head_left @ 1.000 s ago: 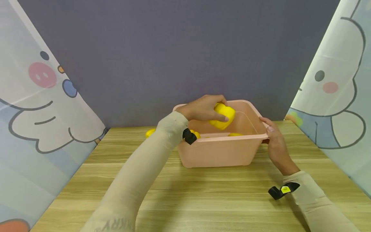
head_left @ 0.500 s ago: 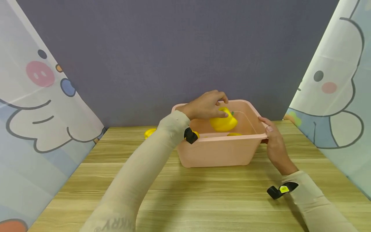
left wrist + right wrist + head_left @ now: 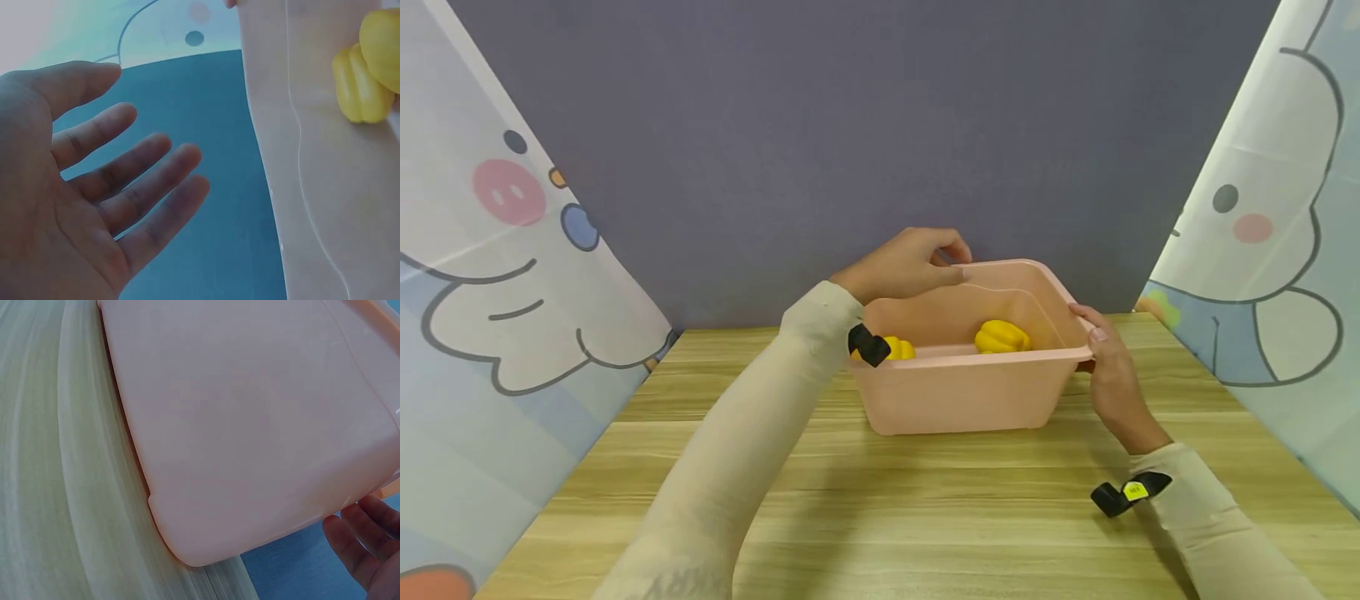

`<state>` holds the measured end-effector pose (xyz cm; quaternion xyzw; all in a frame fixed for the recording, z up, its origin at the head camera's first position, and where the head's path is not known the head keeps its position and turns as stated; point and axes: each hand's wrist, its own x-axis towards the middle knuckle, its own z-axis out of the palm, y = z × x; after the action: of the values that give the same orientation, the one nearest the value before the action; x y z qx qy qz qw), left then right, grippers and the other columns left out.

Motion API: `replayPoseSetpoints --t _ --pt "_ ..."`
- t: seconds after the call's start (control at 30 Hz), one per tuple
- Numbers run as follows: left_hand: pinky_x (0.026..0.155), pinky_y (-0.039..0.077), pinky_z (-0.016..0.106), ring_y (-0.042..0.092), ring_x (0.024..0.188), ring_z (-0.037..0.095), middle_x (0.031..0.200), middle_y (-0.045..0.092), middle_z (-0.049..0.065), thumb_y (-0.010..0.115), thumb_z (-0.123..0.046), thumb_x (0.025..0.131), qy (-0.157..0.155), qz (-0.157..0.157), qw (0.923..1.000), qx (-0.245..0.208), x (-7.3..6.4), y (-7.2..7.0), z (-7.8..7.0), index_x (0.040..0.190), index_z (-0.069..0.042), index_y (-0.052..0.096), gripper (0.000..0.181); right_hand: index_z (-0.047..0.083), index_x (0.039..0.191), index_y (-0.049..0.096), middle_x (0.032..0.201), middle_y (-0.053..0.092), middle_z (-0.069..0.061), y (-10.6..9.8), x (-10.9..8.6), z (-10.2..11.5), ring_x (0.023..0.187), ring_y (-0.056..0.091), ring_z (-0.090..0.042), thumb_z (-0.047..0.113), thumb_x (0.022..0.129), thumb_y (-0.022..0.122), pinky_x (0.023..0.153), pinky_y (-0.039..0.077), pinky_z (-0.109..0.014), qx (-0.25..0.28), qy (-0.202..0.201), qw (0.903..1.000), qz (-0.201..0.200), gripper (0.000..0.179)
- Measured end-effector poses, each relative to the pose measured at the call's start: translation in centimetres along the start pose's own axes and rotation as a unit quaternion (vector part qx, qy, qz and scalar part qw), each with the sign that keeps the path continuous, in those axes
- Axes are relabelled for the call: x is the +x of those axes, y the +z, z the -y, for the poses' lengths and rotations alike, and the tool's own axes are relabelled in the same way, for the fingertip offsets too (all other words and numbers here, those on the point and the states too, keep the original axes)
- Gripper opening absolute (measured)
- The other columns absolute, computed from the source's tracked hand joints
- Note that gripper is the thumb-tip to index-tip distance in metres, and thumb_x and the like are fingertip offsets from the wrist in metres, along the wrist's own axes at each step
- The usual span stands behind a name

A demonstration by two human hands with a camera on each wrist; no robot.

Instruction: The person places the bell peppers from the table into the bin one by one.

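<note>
My left hand (image 3: 906, 265) is held over the back left rim of a pink plastic bin (image 3: 962, 396). Its fingers are spread and slightly bent, with nothing between them, as the left wrist view shows. Inside the bin, a yellow bell pepper (image 3: 1002, 337) lies toward the right, and another yellow pepper (image 3: 898, 348) shows at the left, partly covered by the wrist camera. Two peppers overlap in the left wrist view, the nearer pepper (image 3: 382, 50) cut off by the frame edge. My right hand (image 3: 1112, 375) grips the bin's right rim, its fingers (image 3: 340, 540) beneath it.
The bin stands on a wood-grain table (image 3: 880, 517), close to a dark grey panel (image 3: 850, 125) behind. Cartoon-printed sheets (image 3: 467, 333) flank the table on both sides. My left forearm crosses in front of the bin's left end.
My left hand has let go of a yellow bell pepper, which now lies inside the bin, and has moved up and left. My right hand keeps its grip on the rim.
</note>
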<state>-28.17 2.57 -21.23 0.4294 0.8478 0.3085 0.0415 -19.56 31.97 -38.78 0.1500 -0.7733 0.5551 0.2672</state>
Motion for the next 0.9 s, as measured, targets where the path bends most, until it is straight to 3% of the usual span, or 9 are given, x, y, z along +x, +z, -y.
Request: replayPoseSetpoints --t 0.27,0.7,0.9 --pt "0.093 0.047 0.029 0.061 0.102 0.011 0.108 0.067 -0.006 0.066 -0.027 0.098 0.019 -0.029 0.9992 0.022 -1.7 -1.1 1.4 0.112 -0.015 0.068 0.019 0.005 0.151 0.041 0.133 0.049 0.004 0.0 0.0 0.0 0.096 0.055 -0.012 0.031 0.111 0.021 0.075 0.048 -0.017 0.005 0.0 1.0 -0.006 0.051" --pt "0.092 0.049 0.033 0.061 0.098 0.011 0.104 0.068 -0.007 0.064 -0.029 0.099 -0.02 -0.092 0.995 0.034 -5.0 -2.4 3.9 0.11 -0.02 0.07 0.016 0.006 0.152 0.04 0.131 0.049 0.002 0.1 0.0 0.0 0.097 0.054 -0.013 0.03 0.111 0.02 0.075 0.048 -0.018 0.001 0.003 1.0 -0.003 0.052" --pt "0.09 0.05 0.038 0.063 0.098 0.017 0.104 0.068 -0.002 0.064 -0.029 0.099 -0.052 -0.113 0.9922 -0.005 -7.4 -2.4 5.3 0.11 -0.018 0.07 0.017 0.006 0.151 0.041 0.13 0.05 0.001 0.2 0.0 0.1 0.096 0.054 -0.013 0.03 0.11 0.02 0.075 0.048 -0.018 0.008 0.003 0.9999 -0.007 0.051"
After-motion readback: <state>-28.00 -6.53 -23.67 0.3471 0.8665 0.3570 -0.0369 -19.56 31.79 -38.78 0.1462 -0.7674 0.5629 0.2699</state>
